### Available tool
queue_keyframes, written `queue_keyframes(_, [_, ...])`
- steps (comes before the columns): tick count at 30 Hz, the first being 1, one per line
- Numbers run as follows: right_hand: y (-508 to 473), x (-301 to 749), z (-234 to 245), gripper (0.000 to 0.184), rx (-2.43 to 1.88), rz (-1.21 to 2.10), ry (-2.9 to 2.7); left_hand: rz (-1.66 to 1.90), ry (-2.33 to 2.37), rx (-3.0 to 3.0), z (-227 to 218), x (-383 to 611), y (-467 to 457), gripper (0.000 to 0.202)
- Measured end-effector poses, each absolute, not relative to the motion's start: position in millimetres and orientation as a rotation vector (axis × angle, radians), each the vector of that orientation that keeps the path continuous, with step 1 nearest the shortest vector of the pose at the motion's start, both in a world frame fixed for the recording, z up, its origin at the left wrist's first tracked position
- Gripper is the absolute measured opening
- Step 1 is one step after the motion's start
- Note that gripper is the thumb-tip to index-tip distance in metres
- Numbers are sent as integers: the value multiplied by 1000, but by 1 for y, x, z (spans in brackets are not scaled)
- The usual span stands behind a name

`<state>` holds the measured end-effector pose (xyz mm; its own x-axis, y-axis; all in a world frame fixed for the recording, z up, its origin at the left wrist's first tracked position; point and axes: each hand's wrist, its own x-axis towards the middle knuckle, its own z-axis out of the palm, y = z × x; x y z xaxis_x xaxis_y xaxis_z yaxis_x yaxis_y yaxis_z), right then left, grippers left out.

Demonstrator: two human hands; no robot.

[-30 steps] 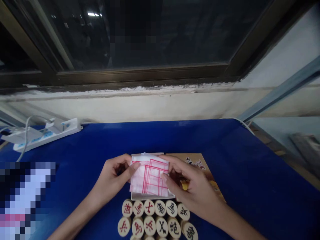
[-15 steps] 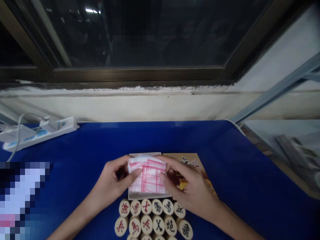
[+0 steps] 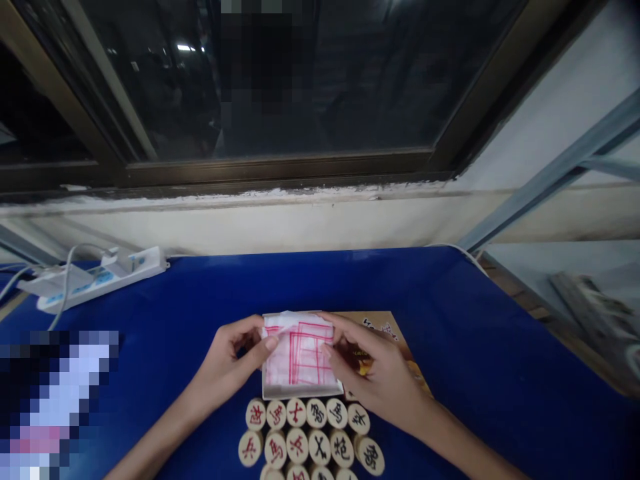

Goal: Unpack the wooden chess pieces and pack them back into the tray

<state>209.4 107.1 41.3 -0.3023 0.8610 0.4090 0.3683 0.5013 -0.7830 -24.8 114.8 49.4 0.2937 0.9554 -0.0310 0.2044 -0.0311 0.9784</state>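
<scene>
A folded white plastic chessboard sheet with red lines (image 3: 305, 357) lies over an open shallow box (image 3: 300, 392), whose pale rim shows along the front. My left hand (image 3: 240, 350) pinches the sheet's left edge, thumb on top and fingers behind. On the opposite edge, my right hand (image 3: 373, 360) grips it with the thumb in front and fingers over the upper corner. Just below the box stand rows of round wooden Chinese chess pieces (image 3: 297, 445), marked in red and black. Behind my right hand is a brown printed box lid (image 3: 395, 332), partly hidden.
The blue tabletop (image 3: 200, 287) runs back to a pale wall under a dark window (image 3: 325, 87). A white power strip (image 3: 105, 280) with plugs and cables lies at the back left. A pixelated object (image 3: 65, 400) occupies the left front. A metal frame bar (image 3: 550, 173) slants on the right.
The view has shifted slightly, so the scene sits a little to the right at left and centre. Both hands keep hold of the folded sheet; my left thumb has moved nearer its upper left edge.
</scene>
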Motion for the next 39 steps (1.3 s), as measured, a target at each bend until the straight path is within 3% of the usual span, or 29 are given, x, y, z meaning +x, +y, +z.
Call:
queue_keyframes(14, [109, 210, 35, 40, -955, 614, -1933, 994, 1172, 1624, 41, -27, 114, 45])
queue_keyframes(20, [107, 208, 39, 38, -942, 588, -1955, 957, 1172, 1669, 44, -25, 112, 30])
queue_keyframes(39, [105, 206, 39, 41, -979, 618, -1937, 978, 1135, 1784, 45, -22, 110, 42])
